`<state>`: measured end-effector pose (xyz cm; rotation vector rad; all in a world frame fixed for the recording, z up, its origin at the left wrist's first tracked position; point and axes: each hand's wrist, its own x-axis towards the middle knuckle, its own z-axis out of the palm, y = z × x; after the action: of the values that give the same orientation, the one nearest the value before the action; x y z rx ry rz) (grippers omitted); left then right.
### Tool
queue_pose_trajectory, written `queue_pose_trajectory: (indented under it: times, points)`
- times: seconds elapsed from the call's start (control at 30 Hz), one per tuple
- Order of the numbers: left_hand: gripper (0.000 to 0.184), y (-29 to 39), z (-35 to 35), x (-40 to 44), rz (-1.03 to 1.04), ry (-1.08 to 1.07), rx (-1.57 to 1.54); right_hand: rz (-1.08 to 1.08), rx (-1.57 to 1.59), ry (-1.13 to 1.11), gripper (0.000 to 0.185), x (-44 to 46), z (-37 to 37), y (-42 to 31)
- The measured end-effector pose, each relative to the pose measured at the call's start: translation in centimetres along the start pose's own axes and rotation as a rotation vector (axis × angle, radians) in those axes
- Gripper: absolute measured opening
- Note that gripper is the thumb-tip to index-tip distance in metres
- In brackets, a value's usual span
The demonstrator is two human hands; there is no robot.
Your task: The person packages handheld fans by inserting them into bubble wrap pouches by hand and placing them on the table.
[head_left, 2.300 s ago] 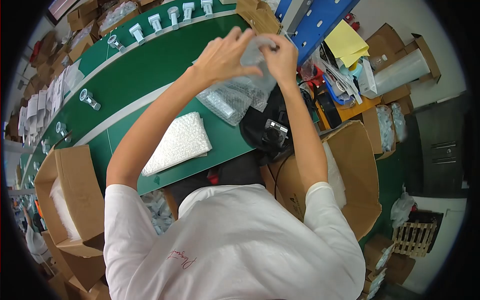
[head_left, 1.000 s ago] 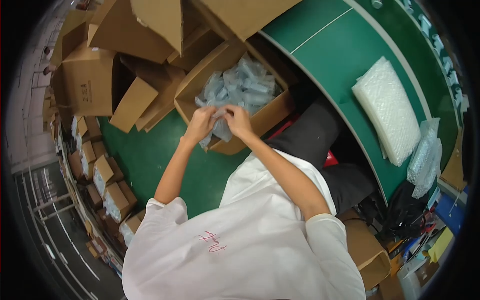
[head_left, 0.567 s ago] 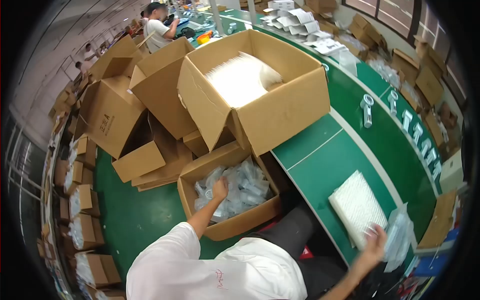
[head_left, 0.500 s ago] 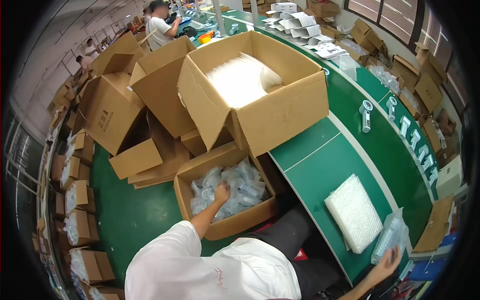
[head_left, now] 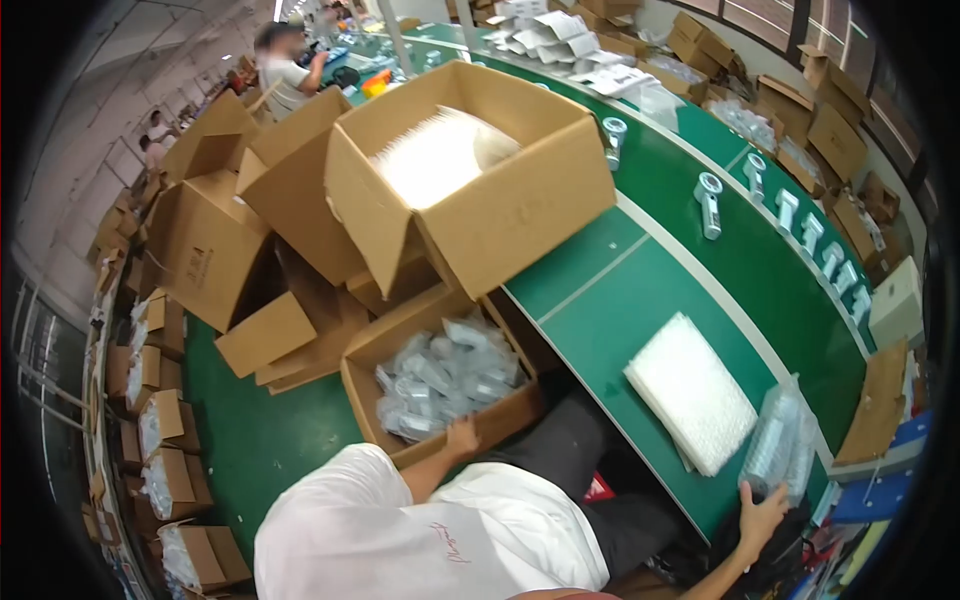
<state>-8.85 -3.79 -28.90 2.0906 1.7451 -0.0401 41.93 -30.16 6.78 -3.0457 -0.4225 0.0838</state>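
My left hand (head_left: 463, 437) is at the near rim of an open cardboard box (head_left: 420, 455), its fingers closed over the edge and partly hidden. Inside this box lie several grey-white items in clear bags (head_left: 440, 375). Over on the green bench, my right hand (head_left: 762, 517) has thumb and fingers around the near end of a clear plastic bag (head_left: 778, 440) that holds what look like stacked clear round pieces. To the left of that bag lies a stack of white bubble-wrap pouches (head_left: 692, 395).
A big open carton (head_left: 520, 220) with white pouches in it stands ahead, beside other cartons (head_left: 210, 245). Handheld devices with round heads (head_left: 710, 205) line the green conveyor at right. Filled boxes (head_left: 180, 485) stand along the left. Co-workers (head_left: 285, 75) are at the back.
My left hand has drawn back from the bagged items to the box's near rim. My right hand has closed in around the clear bag's near end. The view has shifted slightly.
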Motion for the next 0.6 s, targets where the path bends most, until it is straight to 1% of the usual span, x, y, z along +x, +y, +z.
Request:
queue_pose_trajectory:
  times: [0.07,0.13,0.17,0.3,0.33,0.47,0.5,0.6]
  points:
    - [0.045,0.0,-0.5,1.1,0.015,-0.015,-0.053,-0.145,0.096,0.148,0.061,1.7,3.6,1.9]
    - [0.045,-0.1,-1.3,1.8,-0.085,-0.161,-0.085,-0.309,0.209,0.276,0.06,2.7,6.8,3.0]
    - [0.045,-0.3,-1.3,2.1,-0.085,-0.161,-0.082,-0.307,0.211,0.275,0.06,2.5,6.7,2.9]
    - [0.043,0.5,-0.6,3.9,-0.18,-0.251,-0.055,-0.311,0.254,0.176,0.037,2.9,4.3,1.4]
    - [0.043,0.8,-0.5,4.0,-0.181,-0.248,-0.057,-0.314,0.256,0.178,0.037,2.9,3.2,0.7]
    - [0.042,1.3,-0.6,3.1,-0.146,-0.162,0.018,-0.107,0.55,-0.188,0.027,1.7,-1.7,-0.9]
    - [0.042,1.1,-0.6,2.9,-0.148,-0.159,0.02,-0.108,0.554,-0.19,0.027,1.7,-2.2,-0.8]
    - [0.042,0.4,-1.1,2.4,-0.125,-0.145,-0.009,-0.072,0.752,-0.174,0.031,2.0,-3.0,0.1]
